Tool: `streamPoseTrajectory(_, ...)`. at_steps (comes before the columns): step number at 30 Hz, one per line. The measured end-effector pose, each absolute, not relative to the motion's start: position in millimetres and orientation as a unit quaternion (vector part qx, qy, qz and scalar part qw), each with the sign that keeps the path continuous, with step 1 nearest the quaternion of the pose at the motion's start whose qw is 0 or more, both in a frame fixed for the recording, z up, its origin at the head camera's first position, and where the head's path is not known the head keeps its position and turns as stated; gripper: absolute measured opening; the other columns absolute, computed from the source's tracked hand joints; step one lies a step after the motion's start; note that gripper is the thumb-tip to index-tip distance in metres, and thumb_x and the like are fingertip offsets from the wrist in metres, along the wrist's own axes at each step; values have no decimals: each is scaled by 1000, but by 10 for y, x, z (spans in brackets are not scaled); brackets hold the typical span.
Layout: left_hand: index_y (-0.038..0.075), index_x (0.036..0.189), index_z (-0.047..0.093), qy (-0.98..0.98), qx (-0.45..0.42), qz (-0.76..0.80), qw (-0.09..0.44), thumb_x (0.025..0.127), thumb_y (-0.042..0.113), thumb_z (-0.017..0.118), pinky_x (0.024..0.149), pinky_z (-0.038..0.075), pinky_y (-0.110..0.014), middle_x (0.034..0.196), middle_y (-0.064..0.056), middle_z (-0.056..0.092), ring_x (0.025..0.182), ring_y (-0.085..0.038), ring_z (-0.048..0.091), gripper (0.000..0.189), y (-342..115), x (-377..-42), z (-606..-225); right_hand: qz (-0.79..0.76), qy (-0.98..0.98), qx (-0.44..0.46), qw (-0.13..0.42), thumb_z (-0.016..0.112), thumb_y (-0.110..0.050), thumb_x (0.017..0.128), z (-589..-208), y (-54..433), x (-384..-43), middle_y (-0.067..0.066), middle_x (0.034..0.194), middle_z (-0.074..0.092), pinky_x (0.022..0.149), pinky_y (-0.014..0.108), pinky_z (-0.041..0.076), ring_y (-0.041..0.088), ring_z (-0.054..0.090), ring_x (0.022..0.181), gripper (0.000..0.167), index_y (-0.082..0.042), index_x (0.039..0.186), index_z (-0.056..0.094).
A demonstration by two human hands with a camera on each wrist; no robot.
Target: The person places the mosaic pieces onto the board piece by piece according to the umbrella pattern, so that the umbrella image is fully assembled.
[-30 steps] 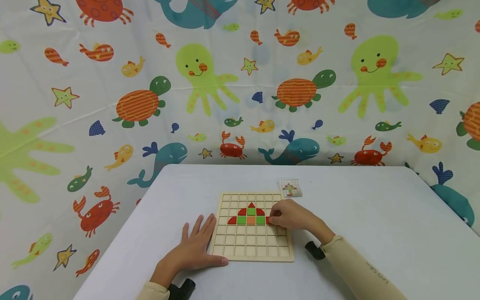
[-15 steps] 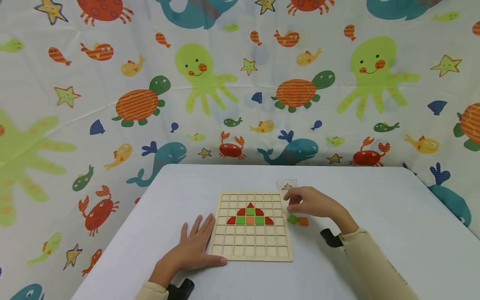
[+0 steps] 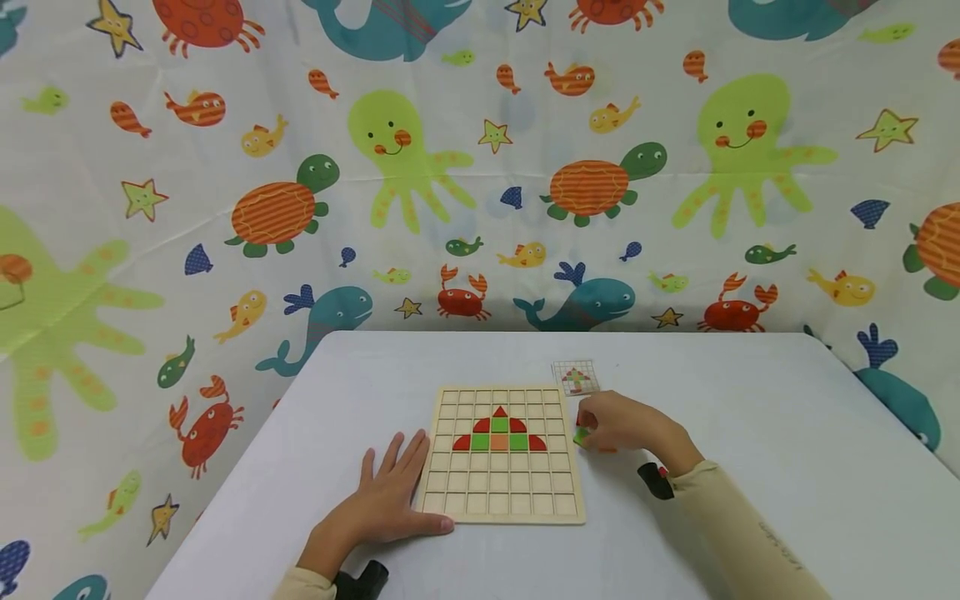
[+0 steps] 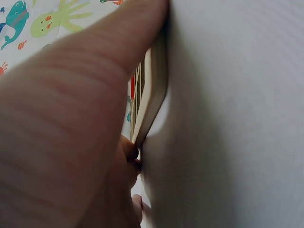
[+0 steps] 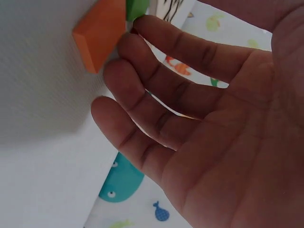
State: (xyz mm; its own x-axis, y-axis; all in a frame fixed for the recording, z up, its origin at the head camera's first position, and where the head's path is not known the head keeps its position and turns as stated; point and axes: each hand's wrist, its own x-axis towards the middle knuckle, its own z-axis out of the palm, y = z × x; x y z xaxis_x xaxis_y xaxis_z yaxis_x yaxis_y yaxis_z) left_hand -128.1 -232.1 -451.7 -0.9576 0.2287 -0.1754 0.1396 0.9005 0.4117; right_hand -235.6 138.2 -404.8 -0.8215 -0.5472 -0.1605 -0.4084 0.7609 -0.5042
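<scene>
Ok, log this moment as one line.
left hand: spread along left edge of wooden grid board | right hand: at green tile and orange tile, grip unclear | pattern card: by board's far right corner

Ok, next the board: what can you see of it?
The board looks like pale wood, with a rim and a grid of small cells. It lies flat on the white table. Nine red, green and orange pieces sit in it, forming a stepped triangle. The left hand rests against it, thumb at the near edge, fingers at the left.
</scene>
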Motion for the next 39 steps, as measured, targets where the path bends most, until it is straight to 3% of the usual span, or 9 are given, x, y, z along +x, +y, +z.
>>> streamPoseTrajectory(4, 4, 170, 23, 969, 96, 201, 110, 73, 76, 82, 120, -9, -74, 178, -15, 15, 163, -44, 0, 135, -2321, -1274, -4516, -201, 936, -251, 140, 89, -9, 86, -4123, 1327, -2369, 1, 79, 58, 69, 33, 48, 17, 54, 75, 24, -6, 94, 67)
streamPoseTrajectory(12, 5, 171, 22, 968, 88, 205, 116, 72, 76, 82, 120, -12, -73, 178, -14, 14, 163, -44, 0, 136, -2315, -1286, -4503, -206, 938, -243, 140, 83, -5, 87, -4105, 1329, -2371, 2, 79, 59, 67, 33, 48, 18, 56, 74, 18, -6, 95, 67)
streamPoseTrajectory(20, 4, 170, 23, 969, 89, 202, 115, 72, 75, 83, 120, -10, -73, 178, -15, 15, 163, -44, 0, 135, -2314, -1283, -4498, -272, 912, -276, 134, 78, -5, 93, -4066, 1317, -2366, 2, 73, 57, 52, 28, 44, 13, 53, 55, 14, -7, 95, 64)
streamPoseTrajectory(27, 5, 171, 22, 968, 89, 204, 115, 72, 74, 83, 120, -11, -74, 178, -14, 14, 163, -44, 0, 135, -2303, -1266, -4483, -265, 902, -328, 96, 80, -8, 90, -4144, 1198, -2388, -2, 81, 57, 67, 28, 48, 13, 53, 76, 14, -7, 95, 67)
streamPoseTrajectory(39, 4, 170, 23, 968, 91, 203, 113, 73, 75, 84, 120, -10, -73, 178, -15, 15, 163, -44, 0, 135, -2295, -1237, -4490, -284, 873, -386, 92, 78, -7, 93, -4090, 943, -2179, -1, 87, 59, 72, 29, 51, 14, 54, 80, 12, -5, 100, 69)
